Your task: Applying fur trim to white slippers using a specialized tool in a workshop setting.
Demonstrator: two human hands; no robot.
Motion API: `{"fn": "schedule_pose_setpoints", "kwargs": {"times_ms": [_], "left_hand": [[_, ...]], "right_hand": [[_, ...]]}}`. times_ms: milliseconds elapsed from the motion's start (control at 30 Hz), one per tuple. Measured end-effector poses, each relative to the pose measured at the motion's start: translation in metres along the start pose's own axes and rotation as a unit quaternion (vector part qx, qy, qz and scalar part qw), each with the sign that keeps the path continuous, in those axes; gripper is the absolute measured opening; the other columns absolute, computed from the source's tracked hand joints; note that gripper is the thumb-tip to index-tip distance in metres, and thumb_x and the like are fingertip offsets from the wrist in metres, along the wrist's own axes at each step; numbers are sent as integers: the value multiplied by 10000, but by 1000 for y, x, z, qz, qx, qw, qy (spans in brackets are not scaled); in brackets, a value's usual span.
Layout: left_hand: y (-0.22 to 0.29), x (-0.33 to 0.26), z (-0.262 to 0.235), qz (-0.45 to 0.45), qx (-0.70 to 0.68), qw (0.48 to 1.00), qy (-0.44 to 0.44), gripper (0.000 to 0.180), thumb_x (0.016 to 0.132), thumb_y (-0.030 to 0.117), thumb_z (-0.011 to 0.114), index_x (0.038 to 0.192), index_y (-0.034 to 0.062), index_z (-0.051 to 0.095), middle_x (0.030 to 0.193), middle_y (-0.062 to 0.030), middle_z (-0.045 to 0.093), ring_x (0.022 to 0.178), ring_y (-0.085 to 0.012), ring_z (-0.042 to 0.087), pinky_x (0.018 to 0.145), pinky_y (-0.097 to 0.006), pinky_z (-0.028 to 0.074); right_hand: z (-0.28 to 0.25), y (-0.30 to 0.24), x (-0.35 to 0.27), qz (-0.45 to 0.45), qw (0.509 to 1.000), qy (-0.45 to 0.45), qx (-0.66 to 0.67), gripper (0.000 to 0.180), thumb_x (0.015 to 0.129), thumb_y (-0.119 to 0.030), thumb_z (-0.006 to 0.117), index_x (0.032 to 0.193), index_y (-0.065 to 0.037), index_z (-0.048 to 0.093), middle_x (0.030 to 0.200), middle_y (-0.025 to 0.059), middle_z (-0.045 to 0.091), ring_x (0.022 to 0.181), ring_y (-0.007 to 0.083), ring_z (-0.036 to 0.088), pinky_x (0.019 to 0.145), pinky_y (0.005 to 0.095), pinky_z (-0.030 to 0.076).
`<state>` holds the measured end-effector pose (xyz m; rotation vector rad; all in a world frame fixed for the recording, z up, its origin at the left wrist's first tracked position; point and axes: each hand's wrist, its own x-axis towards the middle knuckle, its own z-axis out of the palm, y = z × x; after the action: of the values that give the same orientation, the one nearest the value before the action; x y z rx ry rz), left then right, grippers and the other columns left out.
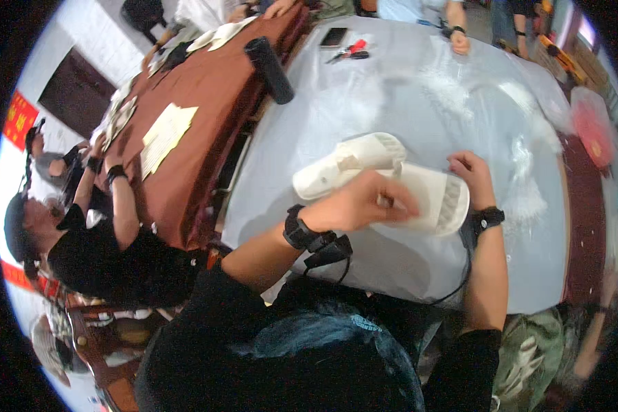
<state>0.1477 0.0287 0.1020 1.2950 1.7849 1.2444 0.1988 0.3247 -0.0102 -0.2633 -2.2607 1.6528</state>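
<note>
A pair of white slippers lies side by side on the plastic-covered table in front of me. The far slipper point(347, 161) points to the upper right, and the near slipper point(432, 196) has a ribbed end. Over the near one is my left hand point(364, 199), its fingers curled in and partly smeared by motion. It may pinch something small, but I cannot make it out. My right hand point(472, 172) is beside the ribbed end, with bent fingers drawn together; what is in them, if anything, is hidden. Both wrists wear black bands.
The table point(364, 96) has a black phone point(334, 37) and red-handled scissors point(357, 48) at its far side. A dark cylinder point(269, 71) stands at the left edge. Another person point(117, 226) works at a brown table point(206, 144). A black cable point(460, 285) runs near my right forearm.
</note>
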Motion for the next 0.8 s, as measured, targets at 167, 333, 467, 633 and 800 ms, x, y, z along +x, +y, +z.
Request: {"fn": "schedule_pose_setpoints", "kwargs": {"times_ms": [167, 333, 467, 633, 800], "left_hand": [[-4, -9, 16, -53, 41, 981, -183, 155, 896, 142, 648, 974, 20, 702, 916, -75, 715, 830, -141, 641, 758, -300, 496], [-1, -43, -4, -110, 66, 987, -96, 141, 882, 122, 659, 969, 20, 705, 907, -70, 715, 828, -135, 641, 781, -298, 501], [-18, -66, -11, -180, 68, 980, 52, 141, 887, 100, 647, 990, 21, 702, 900, -84, 708, 821, -134, 638, 761, -276, 497], [-25, -56, -11, -239, 44, 959, 144, 366, 841, 83, 667, 1201, 55, 602, 838, -105, 696, 766, -122, 631, 730, -266, 501], [-65, -40, -9, -32, 95, 976, 194, 776, 824, 82, 620, 1494, 73, 229, 1171, -199, 555, 876, -266, 553, 811, -348, 458]], "right_hand": [[-4, -9, -2, 58, 998, 19, 17, 212, 890, -135, 611, 1026, 22, 655, 890, 70, 671, 815, 138, 625, 757, 272, 487], [-12, -25, -5, 23, 999, 1, -48, 228, 881, -107, 603, 1096, -48, 652, 942, 72, 671, 876, 153, 620, 798, 291, 492], [7, -54, -17, -8, 991, -60, -121, 415, 850, -125, 645, 1261, -127, 587, 1185, 73, 609, 1133, 203, 537, 911, 351, 485], [42, -51, -27, -98, 972, -167, -134, 445, 865, -177, 663, 1296, -114, 571, 1089, 65, 651, 953, 186, 572, 825, 327, 484], [44, -75, -40, -118, 951, -223, -180, 445, 896, -211, 651, 1325, -140, 555, 1062, 62, 659, 911, 175, 582, 818, 313, 479]]}}
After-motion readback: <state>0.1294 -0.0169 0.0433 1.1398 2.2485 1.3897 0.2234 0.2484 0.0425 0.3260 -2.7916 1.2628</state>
